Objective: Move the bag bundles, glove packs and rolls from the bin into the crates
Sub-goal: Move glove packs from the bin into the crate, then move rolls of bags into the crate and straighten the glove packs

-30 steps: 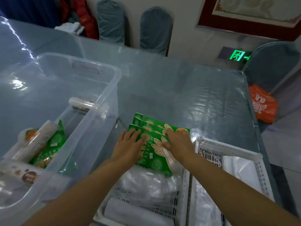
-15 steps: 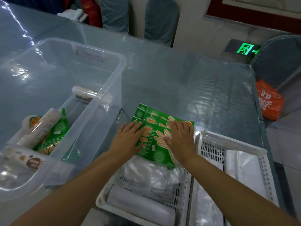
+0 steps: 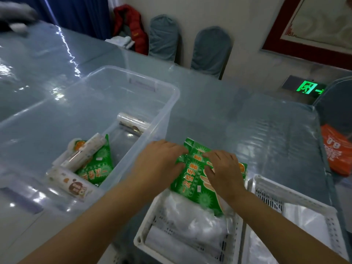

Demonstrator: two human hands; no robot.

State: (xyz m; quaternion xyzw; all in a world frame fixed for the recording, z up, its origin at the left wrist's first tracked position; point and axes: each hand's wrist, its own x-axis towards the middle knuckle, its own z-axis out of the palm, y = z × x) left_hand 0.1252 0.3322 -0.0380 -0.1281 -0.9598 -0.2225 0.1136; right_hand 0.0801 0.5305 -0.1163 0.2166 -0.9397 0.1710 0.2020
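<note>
A long table (image 3: 228, 115) is covered by a glossy clear sheet over pale blue-grey, on which streaks of light are reflected. A clear bin (image 3: 167, 111) is set on its left part; in it a green glove pack (image 3: 97, 166), several rolls (image 3: 83, 153) and one separate roll (image 3: 131, 121) at the far end are seen. Two white slotted crates are placed side by side at the near edge: the left crate (image 3: 144, 233) is filled with clear bag bundles (image 3: 192, 221), and pale bags are held in the right crate (image 3: 266, 187).

Green glove packs (image 3: 194, 185) are stacked at the far end of the left crate, on top of the bundles. The stack's left edge is pinched by the curled fingers of the left hand (image 3: 162, 162). The right hand (image 3: 222, 170) is laid on the packs with fingers bent over the top one (whether it is gripped or only pressed cannot be told).

Beyond the table, two covered chairs (image 3: 209, 50) are lined against a pale wall, a red jacket (image 3: 133, 27) is draped beside a blue curtain (image 3: 80, 14), and a lit green exit sign (image 3: 306, 88) is mounted low. A red-framed picture (image 3: 297, 48) is hung at upper right, and an orange bag (image 3: 335, 149) is seen past the right edge.
</note>
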